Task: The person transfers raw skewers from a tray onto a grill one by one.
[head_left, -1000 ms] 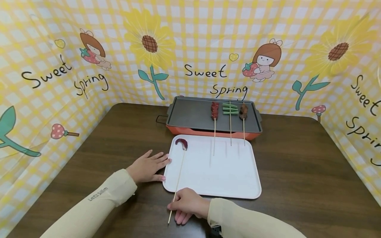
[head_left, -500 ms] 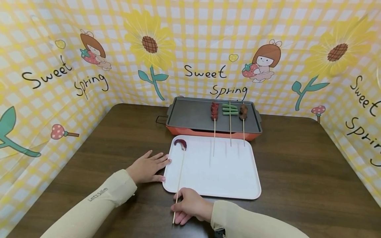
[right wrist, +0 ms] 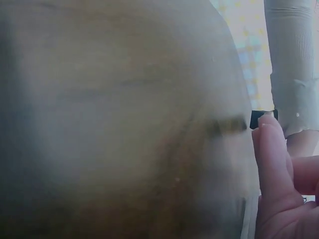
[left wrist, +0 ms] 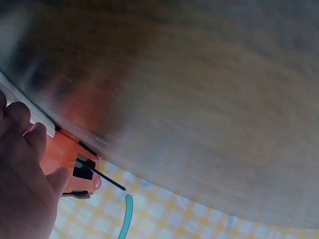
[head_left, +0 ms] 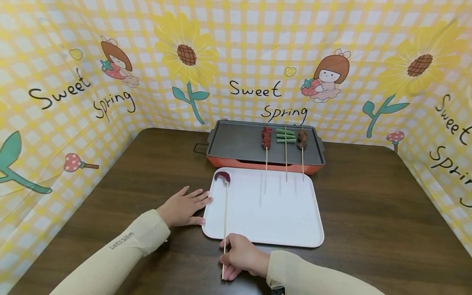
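In the head view my right hand [head_left: 241, 256] pinches the lower end of a wooden skewer [head_left: 226, 213] between thumb and fingers. A dark red, curled piece of food [head_left: 223, 177] sits on its far end, over the upper left of the white tray [head_left: 273, 229]; whether it touches the tray I cannot tell. My left hand [head_left: 183, 208] lies flat on the table, fingers spread, fingertips at the tray's left rim. The left wrist view has my left hand [left wrist: 22, 164] beside the tray edge. Fingers of my right hand [right wrist: 279, 174] show in the right wrist view; the skewer is not clear there.
Behind the tray stands an orange grill [head_left: 239, 143] with a dark plate. On its right half lie a red meat skewer [head_left: 266, 138], a green vegetable skewer [head_left: 282, 135] and a brown meat skewer [head_left: 302, 139], their sticks reaching over the tray. Patterned cloth surrounds the table [head_left: 155, 164].
My right hand has moved a little to the right with the skewer's lower end. The food end has shifted slightly left, so the skewer points straighter away. My left hand has stayed put.
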Available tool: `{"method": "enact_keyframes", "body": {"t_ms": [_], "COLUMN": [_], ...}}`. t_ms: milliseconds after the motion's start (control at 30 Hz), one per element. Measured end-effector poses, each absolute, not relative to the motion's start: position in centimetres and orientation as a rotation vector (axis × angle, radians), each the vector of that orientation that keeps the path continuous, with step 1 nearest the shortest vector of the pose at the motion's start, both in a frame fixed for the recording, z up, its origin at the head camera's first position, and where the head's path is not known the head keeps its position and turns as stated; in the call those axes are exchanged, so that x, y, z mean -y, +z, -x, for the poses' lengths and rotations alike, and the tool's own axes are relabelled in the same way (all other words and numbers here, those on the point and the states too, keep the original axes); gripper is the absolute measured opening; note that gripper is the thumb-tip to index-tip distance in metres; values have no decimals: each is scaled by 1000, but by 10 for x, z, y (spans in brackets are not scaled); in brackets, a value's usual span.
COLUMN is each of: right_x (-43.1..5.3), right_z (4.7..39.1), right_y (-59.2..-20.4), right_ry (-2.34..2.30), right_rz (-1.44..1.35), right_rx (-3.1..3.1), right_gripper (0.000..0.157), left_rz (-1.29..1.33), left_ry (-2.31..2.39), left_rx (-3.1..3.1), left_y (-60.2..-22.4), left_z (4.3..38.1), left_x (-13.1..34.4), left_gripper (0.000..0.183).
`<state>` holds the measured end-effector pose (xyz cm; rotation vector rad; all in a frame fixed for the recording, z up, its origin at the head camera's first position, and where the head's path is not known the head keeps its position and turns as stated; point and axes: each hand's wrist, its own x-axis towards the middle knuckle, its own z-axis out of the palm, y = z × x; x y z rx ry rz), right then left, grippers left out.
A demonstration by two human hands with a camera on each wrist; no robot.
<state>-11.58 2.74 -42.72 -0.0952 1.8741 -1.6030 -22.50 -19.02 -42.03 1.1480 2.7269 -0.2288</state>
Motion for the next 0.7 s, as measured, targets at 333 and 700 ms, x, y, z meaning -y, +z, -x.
{"method": "enact_keyframes", "body": {"t_ms": [333,700], "right_x": [-30,-34], "right_z": [115,114], "right_y": [-422,-413], "right_ry": [-1642,-1605], "right_rz": [123,160], "right_rx": [-1878,-1905], "right_gripper": [20,19], "left_rz": [-1130,-1134], "left_ry": [-236,-218], "left_rx": [-2719,-2723], "left_y": [-419,-418], "left_z": [226,225], "left_x": [189,189], "left_gripper": [67,67]}}
